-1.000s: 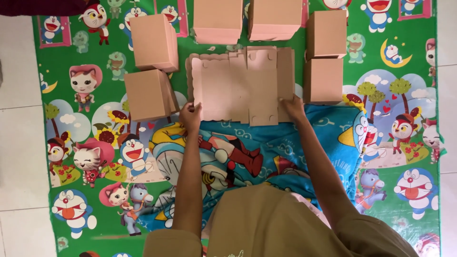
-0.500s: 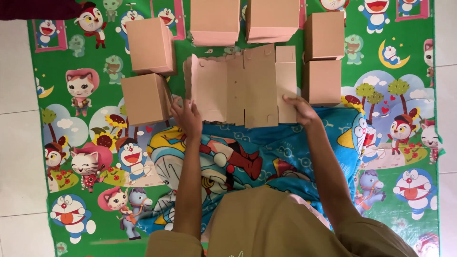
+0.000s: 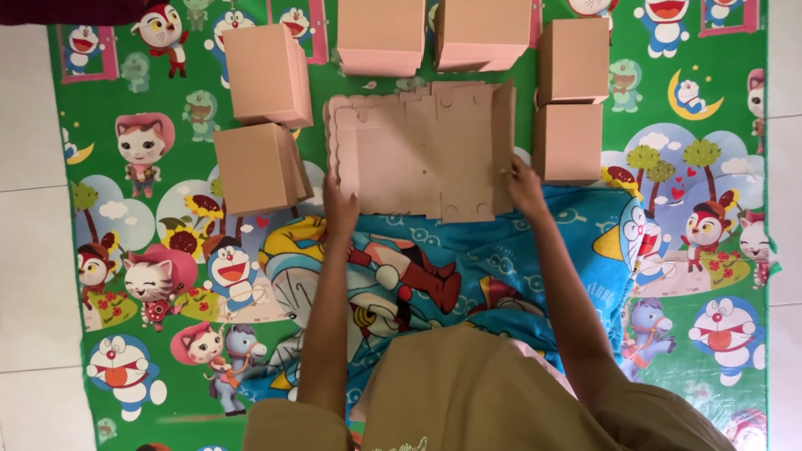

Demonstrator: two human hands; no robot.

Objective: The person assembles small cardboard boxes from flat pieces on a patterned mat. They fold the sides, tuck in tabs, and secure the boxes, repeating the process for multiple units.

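Observation:
A flat, unfolded piece of brown cardboard (image 3: 422, 150) with scalloped edges lies on the cartoon-printed mat (image 3: 150, 276) in front of me. My left hand (image 3: 338, 205) grips its near left edge. My right hand (image 3: 525, 185) holds its near right edge, where a side flap is lifted slightly. Several folded brown cardboard boxes stand around the sheet.
Two boxes stand to the left (image 3: 267, 73) (image 3: 259, 167), two at the back (image 3: 380, 35) (image 3: 483, 33), two on the right (image 3: 573, 60) (image 3: 568, 142). A blue cartoon cloth (image 3: 451, 267) covers my lap. White floor tiles (image 3: 25, 250) border the mat.
The cardboard sheet has been lifted and shifted a little toward the back; my hands moved with it along its near edge, and the right flap has begun to rise.

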